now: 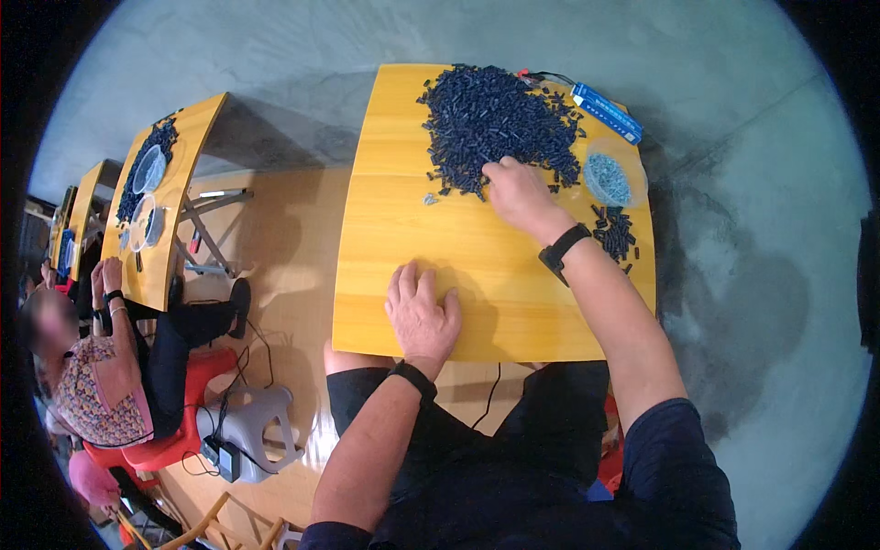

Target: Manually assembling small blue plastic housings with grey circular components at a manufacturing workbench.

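Observation:
A wide heap of small black cylindrical pieces [495, 115] covers the far part of the yellow table [385, 220]. At the heap's near edge is my right hand [521, 194], its fingers drawn together; what they grip, if anything, is too small to make out. My left hand [423, 312] rests flat on the near edge of the table with its fingers spread, holding nothing. Right of the heap stands a clear round tub [609, 178] of small light-blue pieces. A smaller group of black pieces [614, 235] lies nearer, beside my right wrist.
A blue box [607, 114] sits at the far right corner, near a red-and-black tool [530, 75]. A few grey bits [430, 199] lie left of my right hand. To the left, a person [101, 367] works at another yellow table [197, 137]; a grey stool [252, 422] stands behind.

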### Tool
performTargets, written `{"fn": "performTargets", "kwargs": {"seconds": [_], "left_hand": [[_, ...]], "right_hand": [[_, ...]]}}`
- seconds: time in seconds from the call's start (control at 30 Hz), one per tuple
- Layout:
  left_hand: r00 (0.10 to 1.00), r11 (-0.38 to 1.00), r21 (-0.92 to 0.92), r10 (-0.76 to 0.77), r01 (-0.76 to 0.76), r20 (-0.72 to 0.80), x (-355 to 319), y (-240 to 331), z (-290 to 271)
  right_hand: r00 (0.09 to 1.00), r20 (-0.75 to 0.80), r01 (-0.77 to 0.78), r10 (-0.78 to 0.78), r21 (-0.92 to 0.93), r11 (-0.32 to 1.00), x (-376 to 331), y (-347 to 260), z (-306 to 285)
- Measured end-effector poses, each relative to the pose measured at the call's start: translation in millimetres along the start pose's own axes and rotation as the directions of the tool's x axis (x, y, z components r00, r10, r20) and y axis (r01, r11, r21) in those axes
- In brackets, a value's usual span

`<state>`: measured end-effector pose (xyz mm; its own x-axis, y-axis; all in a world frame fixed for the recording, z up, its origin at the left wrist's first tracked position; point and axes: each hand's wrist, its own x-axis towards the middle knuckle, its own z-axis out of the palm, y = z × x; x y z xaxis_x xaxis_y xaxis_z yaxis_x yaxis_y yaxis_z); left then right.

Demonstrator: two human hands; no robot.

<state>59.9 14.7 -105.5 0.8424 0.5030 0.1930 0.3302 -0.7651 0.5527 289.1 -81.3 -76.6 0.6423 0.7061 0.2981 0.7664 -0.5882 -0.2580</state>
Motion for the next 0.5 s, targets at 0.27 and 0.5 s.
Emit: {"fn": "performTargets", "kwargs": {"seconds": [0.27,0.5], "left_hand": [[0.999,1.000,-0.008,0.011,-0.011,-0.032,-2.0,-0.5,0.4],[0.992,0.981,-0.161,0.099,-0.110,-0.074,-3.5,-16.0,2.0]], "right_hand": [[0.850,0.429,-0.441,0.306,0.897,-0.032,-14.0,-19.7,-36.6],[0.909,0.416,-0.332,0.008,0.737,-0.589,-60.4,-46.9,-46.8]]}}
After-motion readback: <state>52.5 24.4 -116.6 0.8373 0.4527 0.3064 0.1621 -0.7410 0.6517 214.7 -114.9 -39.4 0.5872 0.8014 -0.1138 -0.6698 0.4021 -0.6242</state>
